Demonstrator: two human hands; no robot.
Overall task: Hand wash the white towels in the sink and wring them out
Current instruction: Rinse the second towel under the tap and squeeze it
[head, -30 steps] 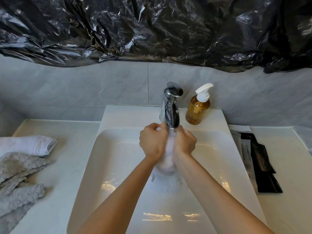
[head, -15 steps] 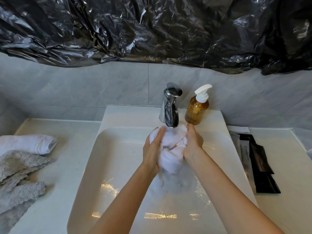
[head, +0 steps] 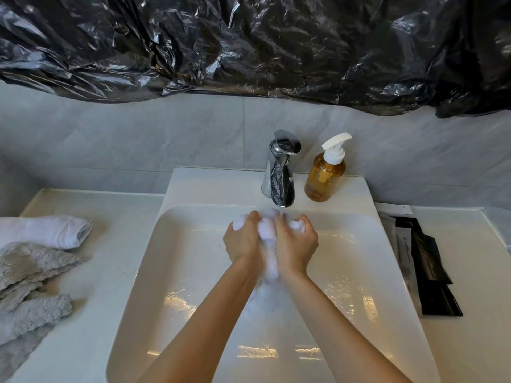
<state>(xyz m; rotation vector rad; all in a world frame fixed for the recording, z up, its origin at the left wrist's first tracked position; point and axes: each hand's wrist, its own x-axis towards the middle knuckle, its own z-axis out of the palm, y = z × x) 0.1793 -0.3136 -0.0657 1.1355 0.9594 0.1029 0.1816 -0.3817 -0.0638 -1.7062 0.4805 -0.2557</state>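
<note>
The white towel (head: pixel 267 244) is bunching up between our two hands, held over the basin of the sink (head: pixel 177 261) just below the spout of the chrome faucet (head: pixel 279 172). We are gripping it with our left hand (head: pixel 243 240), fingers curled tightly around one side of the wet cloth, and with our right hand (head: pixel 297 241), fingers likewise curling round the other side, so that tufts of cloth are bulging out above our knuckles. The towel's lower end is hanging down between our wrists toward the wet basin floor. An amber soap bottle (head: pixel 326 175) with a white pump is standing just beside the faucet on the sink's back ledge. On the counter to our left, a folded white towel (head: pixel 52 230) is lying next to a heap of grey towels (head: pixel 30 288). To our right, black packets (head: pixel 425 261) are lying on the counter.
</note>
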